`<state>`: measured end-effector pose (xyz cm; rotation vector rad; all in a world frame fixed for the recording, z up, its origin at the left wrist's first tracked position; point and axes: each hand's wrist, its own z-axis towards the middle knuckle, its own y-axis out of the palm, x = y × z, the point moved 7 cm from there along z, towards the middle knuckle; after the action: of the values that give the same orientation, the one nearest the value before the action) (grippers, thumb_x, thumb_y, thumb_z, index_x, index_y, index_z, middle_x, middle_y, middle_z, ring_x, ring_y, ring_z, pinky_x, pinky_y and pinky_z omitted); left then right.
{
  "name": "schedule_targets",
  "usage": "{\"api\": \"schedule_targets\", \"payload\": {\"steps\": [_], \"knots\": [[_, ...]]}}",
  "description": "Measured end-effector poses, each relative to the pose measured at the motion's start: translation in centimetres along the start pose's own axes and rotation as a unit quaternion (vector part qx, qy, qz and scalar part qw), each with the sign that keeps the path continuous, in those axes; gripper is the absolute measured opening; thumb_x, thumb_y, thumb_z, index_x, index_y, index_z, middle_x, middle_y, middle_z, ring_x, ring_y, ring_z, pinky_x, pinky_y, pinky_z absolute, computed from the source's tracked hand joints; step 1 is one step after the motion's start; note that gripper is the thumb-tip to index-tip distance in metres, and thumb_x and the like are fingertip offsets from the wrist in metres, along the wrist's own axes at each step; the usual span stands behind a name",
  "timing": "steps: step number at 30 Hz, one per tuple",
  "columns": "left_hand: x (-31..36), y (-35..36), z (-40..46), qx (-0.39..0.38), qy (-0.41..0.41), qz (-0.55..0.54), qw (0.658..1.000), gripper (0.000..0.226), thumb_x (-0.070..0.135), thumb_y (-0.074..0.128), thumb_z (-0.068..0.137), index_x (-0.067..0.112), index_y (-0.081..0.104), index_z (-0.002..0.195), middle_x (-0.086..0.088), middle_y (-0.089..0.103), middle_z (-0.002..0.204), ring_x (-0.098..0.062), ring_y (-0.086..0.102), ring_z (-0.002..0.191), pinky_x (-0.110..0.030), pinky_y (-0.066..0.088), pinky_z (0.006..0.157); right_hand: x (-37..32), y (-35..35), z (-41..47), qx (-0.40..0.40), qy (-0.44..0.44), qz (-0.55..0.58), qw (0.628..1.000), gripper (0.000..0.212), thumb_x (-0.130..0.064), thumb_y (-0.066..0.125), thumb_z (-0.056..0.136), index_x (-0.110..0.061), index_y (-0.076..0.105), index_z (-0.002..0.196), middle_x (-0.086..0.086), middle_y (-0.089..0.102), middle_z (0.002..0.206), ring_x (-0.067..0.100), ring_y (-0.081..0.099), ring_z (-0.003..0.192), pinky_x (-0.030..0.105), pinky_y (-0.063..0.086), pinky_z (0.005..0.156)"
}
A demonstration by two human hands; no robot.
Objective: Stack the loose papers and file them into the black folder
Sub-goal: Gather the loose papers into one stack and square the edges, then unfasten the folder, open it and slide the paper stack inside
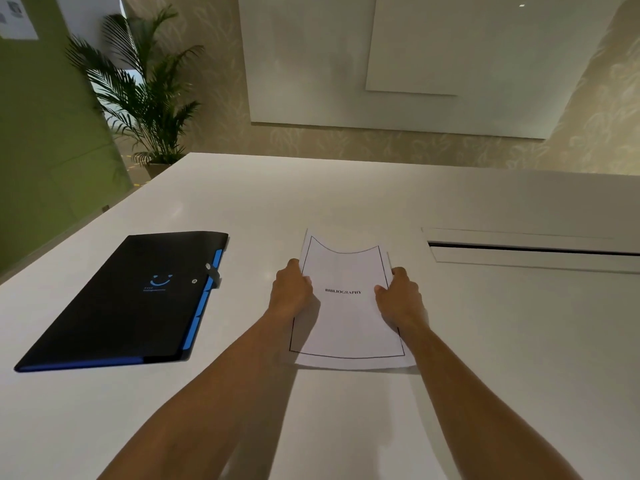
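Observation:
A stack of white papers (346, 320) lies in the middle of the white table, its top sheet printed with "BIBLIOGRAPHY" inside a black border. My left hand (290, 289) grips the stack's left edge and my right hand (398, 299) grips its right edge, so the far end of the sheets bows upward. The black folder (117, 306) with blue edges and a blue smile logo lies closed and flat to the left of the papers, apart from both hands. Its strap is buttoned at the right side.
The white table (485, 341) has a long cable slot (533, 251) at the right rear. A potted palm (145, 98) stands on the floor beyond the table's far left corner. A green wall panel is at the left.

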<state>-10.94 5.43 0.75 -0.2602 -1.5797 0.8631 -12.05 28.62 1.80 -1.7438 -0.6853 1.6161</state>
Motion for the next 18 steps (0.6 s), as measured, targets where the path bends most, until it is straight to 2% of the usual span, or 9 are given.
{"api": "schedule_targets", "payload": {"steps": [3,7,9,13,16,18], "knots": [[0.1,0.6,-0.6,0.024,0.034,0.068,0.997,0.005,0.011,0.044,0.092,0.008,0.046,0.095,-0.009,0.058,0.093,-0.028,0.059,0.082,-0.036,0.044,0.067,-0.2,0.1,-0.4,0.027,-0.022,-0.062,0.997,0.039,-0.026,0.048,0.094,-0.011,0.041,0.129,0.012,0.061,0.119,0.036,0.061,0.102,0.040,0.046,0.076],[0.3,1.1,-0.8,0.039,0.060,0.150,0.986,0.030,0.015,0.046,0.094,0.004,0.044,0.123,-0.014,0.054,0.109,-0.031,0.055,0.101,-0.037,0.044,0.074,-0.5,0.5,-0.5,0.044,-0.054,-0.149,0.986,0.025,-0.024,0.047,0.094,-0.007,0.047,0.113,0.012,0.057,0.108,0.034,0.062,0.092,0.035,0.038,0.067],[0.1,1.0,-0.8,0.046,0.064,0.184,0.980,0.032,0.021,0.048,0.094,0.007,0.047,0.123,-0.014,0.054,0.111,-0.031,0.053,0.103,-0.038,0.045,0.077,-0.3,0.7,-0.4,0.055,-0.061,-0.181,0.980,0.025,-0.026,0.047,0.093,-0.007,0.050,0.110,0.012,0.054,0.106,0.033,0.061,0.090,0.035,0.037,0.066],[-0.7,0.1,-0.9,0.085,0.081,0.232,0.965,0.030,0.039,0.048,0.095,0.015,0.061,0.105,-0.007,0.058,0.106,-0.025,0.051,0.098,-0.034,0.042,0.077,-0.1,0.7,-0.3,0.069,-0.071,-0.213,0.972,0.031,-0.031,0.047,0.091,-0.006,0.054,0.110,0.013,0.053,0.106,0.032,0.056,0.095,0.039,0.045,0.072],[-1.0,-1.0,-1.0,0.104,0.092,0.238,0.961,0.037,0.043,0.043,0.097,0.019,0.063,0.116,-0.004,0.059,0.115,-0.022,0.050,0.106,-0.033,0.040,0.086,-0.5,0.3,-0.2,0.098,-0.069,-0.237,0.964,0.032,-0.034,0.049,0.092,-0.008,0.054,0.109,0.013,0.057,0.107,0.032,0.054,0.099,0.042,0.044,0.080],[-1.1,-2.7,-1.4,0.149,0.082,0.235,0.957,0.037,0.042,0.043,0.097,0.022,0.058,0.125,-0.002,0.056,0.126,-0.020,0.047,0.114,-0.033,0.038,0.092,-1.6,0.2,-0.2,0.126,-0.083,-0.226,0.962,0.031,-0.033,0.050,0.091,-0.007,0.056,0.108,0.015,0.059,0.106,0.033,0.054,0.099,0.044,0.042,0.081]]}}
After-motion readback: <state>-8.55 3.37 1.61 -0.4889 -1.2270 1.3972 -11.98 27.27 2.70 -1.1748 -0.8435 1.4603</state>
